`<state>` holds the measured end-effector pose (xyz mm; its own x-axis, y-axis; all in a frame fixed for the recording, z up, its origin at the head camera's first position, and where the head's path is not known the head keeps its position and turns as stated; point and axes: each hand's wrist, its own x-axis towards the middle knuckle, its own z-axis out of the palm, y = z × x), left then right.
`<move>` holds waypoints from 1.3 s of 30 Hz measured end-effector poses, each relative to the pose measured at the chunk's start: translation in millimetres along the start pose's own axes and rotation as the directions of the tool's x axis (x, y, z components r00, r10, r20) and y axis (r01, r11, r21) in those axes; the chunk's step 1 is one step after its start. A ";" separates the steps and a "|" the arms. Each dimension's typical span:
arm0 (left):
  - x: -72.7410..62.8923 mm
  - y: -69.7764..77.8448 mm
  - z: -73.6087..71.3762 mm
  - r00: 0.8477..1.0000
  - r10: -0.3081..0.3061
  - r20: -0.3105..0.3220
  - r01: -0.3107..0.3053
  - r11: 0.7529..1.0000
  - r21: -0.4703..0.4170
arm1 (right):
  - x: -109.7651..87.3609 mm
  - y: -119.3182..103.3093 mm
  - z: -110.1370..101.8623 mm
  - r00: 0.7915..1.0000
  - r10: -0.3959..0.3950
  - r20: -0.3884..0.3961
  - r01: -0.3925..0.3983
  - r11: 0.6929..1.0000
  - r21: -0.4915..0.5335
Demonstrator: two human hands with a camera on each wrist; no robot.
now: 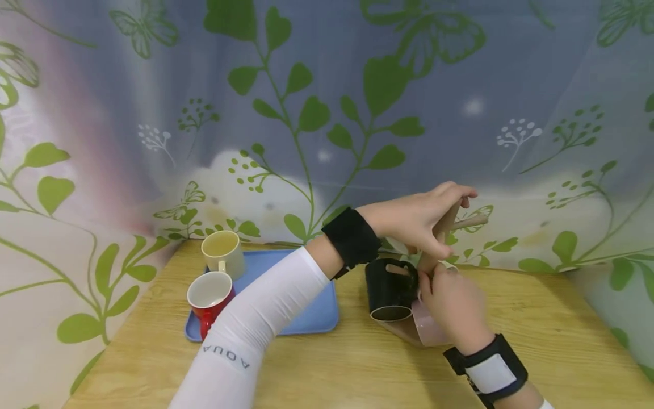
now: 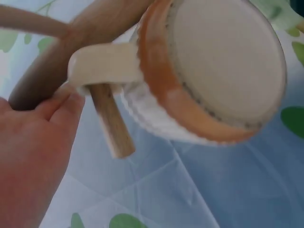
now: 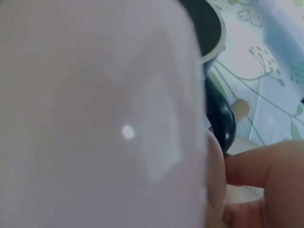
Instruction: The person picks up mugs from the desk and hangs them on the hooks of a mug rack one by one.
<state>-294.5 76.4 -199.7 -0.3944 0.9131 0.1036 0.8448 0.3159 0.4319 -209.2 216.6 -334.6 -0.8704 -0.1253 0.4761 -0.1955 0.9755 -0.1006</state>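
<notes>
1. Gripping the wooden mug tree [image 2: 104,21] near its top with the left hand [image 1: 421,218].
2. Pinching the pink mug [image 1: 429,328] by its handle with the right hand [image 1: 457,304], just beside the black mug [image 1: 385,291].
3. With a red mug [image 1: 209,292] and yellow mug [image 1: 225,254] on the blue tray [image 1: 319,318], leftward.

White left sleeve [image 1: 265,318] with grey AQUA lettering [image 1: 226,355], black wristbands [image 1: 351,238], a white rectangular patch [image 1: 490,373] on the right one
</notes>
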 end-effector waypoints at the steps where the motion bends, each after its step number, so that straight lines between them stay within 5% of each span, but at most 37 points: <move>1: 0.1 -0.9 -1.7 1.000 0.010 0.018 -0.010 1.000 -0.012 | -1.0 -1.1 1.2 1.000 -0.001 -0.021 0.000 1.000 -0.020; 7: 1.5 -0.4 -4.1 0.999 0.042 0.025 -0.042 0.999 -0.005 | -4.4 -4.8 4.1 0.995 0.004 -0.099 -0.011 0.997 -0.072; 10: -4.8 6.5 1.8 0.999 -0.001 -0.039 0.006 0.992 0.127 | -5.1 -3.6 3.5 0.997 0.014 -0.071 -0.018 0.999 -0.047; 15: -35.1 13.6 29.7 0.973 0.021 -0.230 0.076 0.912 0.404 | -3.0 3.2 -5.0 0.992 0.020 0.126 -0.032 0.995 0.092; 18: -58.0 4.2 52.3 0.954 0.046 -0.295 0.096 0.887 0.451 | -1.2 5.5 -12.2 0.970 0.020 0.241 -0.058 0.987 0.151; 22: -93.0 -19.5 84.5 0.948 -0.076 -0.311 0.218 0.863 0.456 | -9.5 1.7 -17.5 0.977 -0.004 0.213 -0.024 0.991 0.128; 27: -148.6 -58.5 121.5 0.909 -0.288 -0.300 0.387 0.849 0.359 | -36.8 -15.7 -23.9 0.995 -0.100 -0.007 0.100 0.995 0.011; 30: -184.3 -75.9 136.1 0.899 -0.348 -0.267 0.427 0.835 0.348 | -49.4 -31.3 -21.9 0.967 -0.194 -0.165 0.206 0.977 0.060; 33: -214.7 -84.0 146.0 0.900 -0.380 -0.212 0.432 0.835 0.340 | -56.3 -48.4 -14.2 0.933 -0.303 -0.194 0.335 0.928 0.161; 36: -235.8 -84.8 152.8 0.884 -0.451 -0.118 0.466 0.841 0.274 | -58.0 -65.7 0.2 0.900 -0.434 -0.045 0.433 0.876 0.213; 39: -247.3 -83.4 158.9 0.833 -0.552 -0.033 0.546 0.811 0.209 | -54.1 -82.3 21.6 0.811 -0.540 0.223 0.478 0.833 0.280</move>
<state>-210.0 -134.7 -403.6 -0.8071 0.5775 -0.1228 0.5454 0.8089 0.2193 -155.8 139.1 -371.0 -0.7014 -0.6690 0.2459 -0.7050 0.7019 -0.1012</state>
